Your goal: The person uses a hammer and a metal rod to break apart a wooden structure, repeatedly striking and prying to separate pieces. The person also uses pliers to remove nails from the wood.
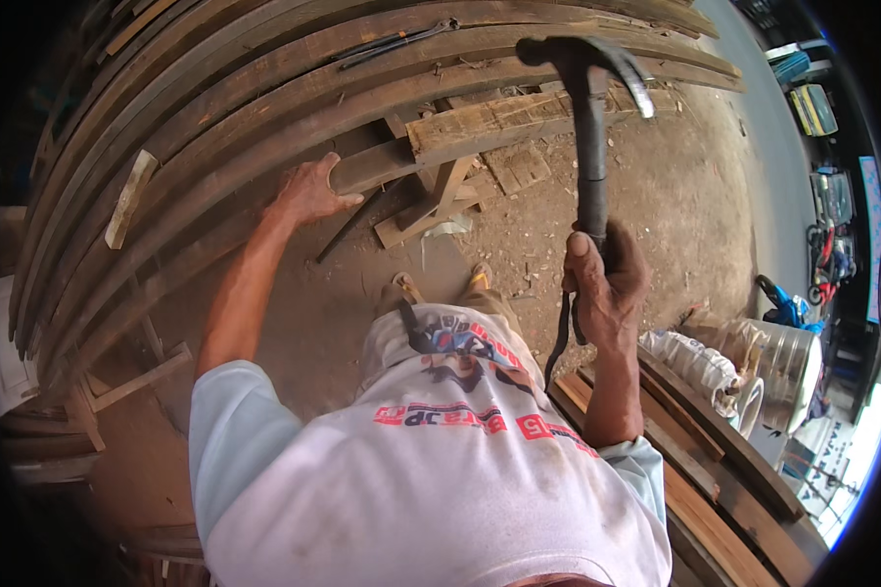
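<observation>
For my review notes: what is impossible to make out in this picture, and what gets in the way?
- Lower end of the hammer handle: head view, hidden by the right hand.
- Most fingers of the left hand: head view, hidden by the hand itself.
- Near ends of the lower-right planks: head view, cut off by the lower edge.
- Red motorcycle: head view, too small for detail.

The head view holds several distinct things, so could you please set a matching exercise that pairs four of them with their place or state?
Things:
1. Claw hammer
2. Left hand
3. Long-handled dark tool
4. Short pale wood piece

Places or states:
A. On the long boards near the picture's top
B. Across boards at the picture's left
C. Gripped in the right hand
D. Spread open

Pairs: 1-C; 2-D; 3-A; 4-B
</observation>
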The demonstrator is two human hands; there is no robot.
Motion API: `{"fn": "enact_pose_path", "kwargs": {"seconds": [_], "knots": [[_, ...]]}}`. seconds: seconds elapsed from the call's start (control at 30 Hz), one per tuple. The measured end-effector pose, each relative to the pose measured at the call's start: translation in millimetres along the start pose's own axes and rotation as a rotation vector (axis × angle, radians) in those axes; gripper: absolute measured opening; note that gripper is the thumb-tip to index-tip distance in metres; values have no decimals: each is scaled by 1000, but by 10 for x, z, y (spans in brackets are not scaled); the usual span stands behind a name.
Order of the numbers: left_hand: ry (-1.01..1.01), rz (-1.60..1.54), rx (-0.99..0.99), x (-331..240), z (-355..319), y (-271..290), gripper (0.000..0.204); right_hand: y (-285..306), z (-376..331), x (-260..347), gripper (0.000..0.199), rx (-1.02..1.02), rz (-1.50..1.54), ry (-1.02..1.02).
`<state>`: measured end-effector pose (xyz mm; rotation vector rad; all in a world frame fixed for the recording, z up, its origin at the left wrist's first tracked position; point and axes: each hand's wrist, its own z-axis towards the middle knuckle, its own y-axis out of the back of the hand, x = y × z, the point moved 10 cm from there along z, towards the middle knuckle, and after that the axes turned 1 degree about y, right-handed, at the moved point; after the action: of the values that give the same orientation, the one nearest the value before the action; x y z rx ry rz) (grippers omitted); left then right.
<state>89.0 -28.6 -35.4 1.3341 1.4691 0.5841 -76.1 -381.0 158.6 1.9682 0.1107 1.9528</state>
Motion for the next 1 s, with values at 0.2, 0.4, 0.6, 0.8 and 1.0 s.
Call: {"fn": "enact_pose_path", "kwargs": {"seconds": [0.2,0.4,0.6,0.8,1.0], "knots": [[38,-92,-54,140,-26,-41,96,245,228,1355,46,-51,519,801],[53,-116,-44,107,-12,-66,95,-918,527,-980,50,184,-564,-42],[81,-114,-34,174,-3,-67,96,-924,420,-900,55,193,-159,-260],[74,-61,-78,203,1,-95,95,64,501,1663,35,-111,548,829],[65,-66,-79,138,-4,-39,95,-685,594,-442,33,-4,-183,144]]}}
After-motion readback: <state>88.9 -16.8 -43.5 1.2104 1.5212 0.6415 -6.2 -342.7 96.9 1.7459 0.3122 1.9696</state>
